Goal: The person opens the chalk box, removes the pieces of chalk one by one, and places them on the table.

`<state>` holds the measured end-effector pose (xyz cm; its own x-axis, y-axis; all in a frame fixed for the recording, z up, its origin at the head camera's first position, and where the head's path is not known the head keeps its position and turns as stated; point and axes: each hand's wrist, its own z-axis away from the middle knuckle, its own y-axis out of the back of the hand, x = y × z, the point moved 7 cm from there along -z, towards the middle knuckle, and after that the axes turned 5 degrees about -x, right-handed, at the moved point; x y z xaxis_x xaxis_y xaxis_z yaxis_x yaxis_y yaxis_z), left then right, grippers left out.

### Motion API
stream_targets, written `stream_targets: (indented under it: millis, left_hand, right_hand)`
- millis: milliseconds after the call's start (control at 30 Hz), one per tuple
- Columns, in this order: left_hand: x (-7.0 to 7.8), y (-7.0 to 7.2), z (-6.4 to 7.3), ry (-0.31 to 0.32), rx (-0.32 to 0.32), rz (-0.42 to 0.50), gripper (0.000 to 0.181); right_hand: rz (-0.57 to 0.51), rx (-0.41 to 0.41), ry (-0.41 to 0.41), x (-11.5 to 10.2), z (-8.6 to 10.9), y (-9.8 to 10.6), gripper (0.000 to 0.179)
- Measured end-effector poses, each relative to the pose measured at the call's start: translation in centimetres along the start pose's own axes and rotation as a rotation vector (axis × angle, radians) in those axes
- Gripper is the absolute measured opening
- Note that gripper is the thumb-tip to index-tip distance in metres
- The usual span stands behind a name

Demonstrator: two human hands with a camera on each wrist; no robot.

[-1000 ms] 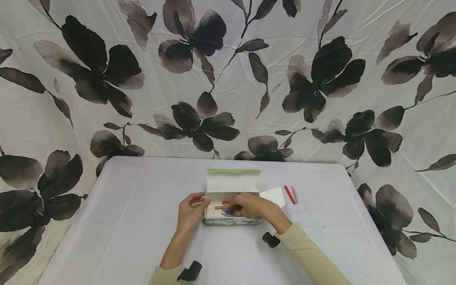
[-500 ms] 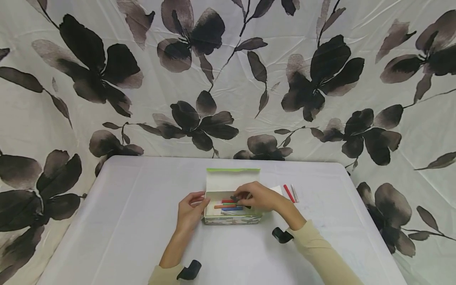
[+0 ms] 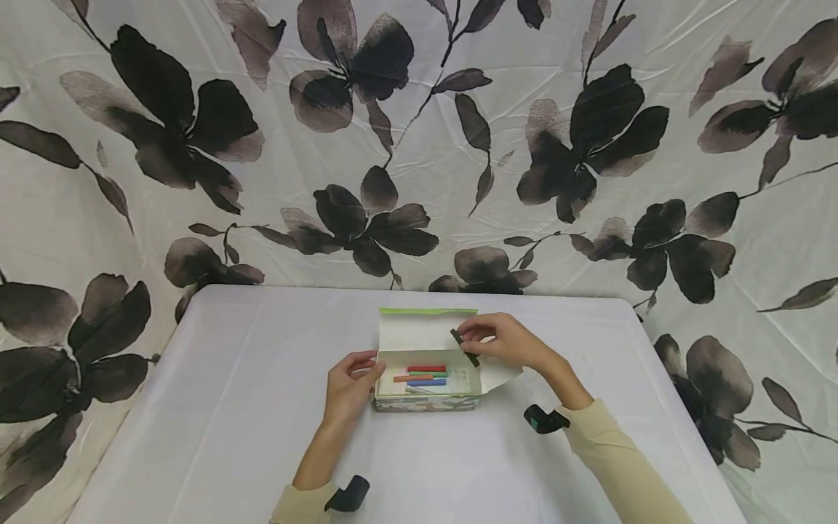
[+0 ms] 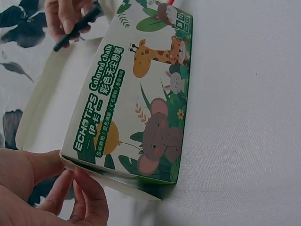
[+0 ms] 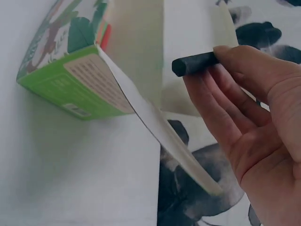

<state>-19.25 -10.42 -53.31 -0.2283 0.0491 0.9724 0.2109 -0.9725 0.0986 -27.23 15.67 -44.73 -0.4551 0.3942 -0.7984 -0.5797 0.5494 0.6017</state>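
A printed chalk box, labelled "Colored chalk" in the left wrist view, stands with its lid raised at the back. Inside lie several sticks, among them a red chalk, an orange chalk and a blue chalk. My left hand pinches the box at its left end, thumb and fingertips at the corner and side flap. Over the box's right end, my right hand holds a black chalk stick between thumb and fingertips, clear of the other sticks.
A white side flap sticks out from the box's right end. The white-covered table extends around the box, and a floral cloth hangs behind it. Black wrist cameras sit on both wrists.
My right hand has lifted the black chalk out of the box and moved up and to the right. It now covers the red and pale sticks seen earlier on the table. My left hand stays put.
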Motion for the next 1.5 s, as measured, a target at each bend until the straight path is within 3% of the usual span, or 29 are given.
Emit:
stream_targets:
  millis: [500, 700, 1033, 1500]
  left_hand:
    - [0.0, 0.0, 0.0, 0.000, -0.001, 0.015, 0.032]
    - [0.3, 0.1, 0.1, -0.015, 0.000, 0.018, 0.034]
    - [0.1, 0.1, 0.0, -0.011, 0.007, 0.026, 0.031]
    - [0.3, 0.1, 0.3, -0.016, -0.003, 0.027, 0.033]
  right_hand:
    - [-0.218, 0.136, -0.222, 2.9, 3.7, 3.8, 0.038]
    - [-0.292, 0.198, -0.258, 4.4, 5.4, 5.1, 0.042]
    - [-0.308, 0.323, -0.310, 7.1, 8.2, 6.6, 0.048]
    - [-0.309, 0.414, -0.398, 11.5, 11.0, 6.3, 0.050]
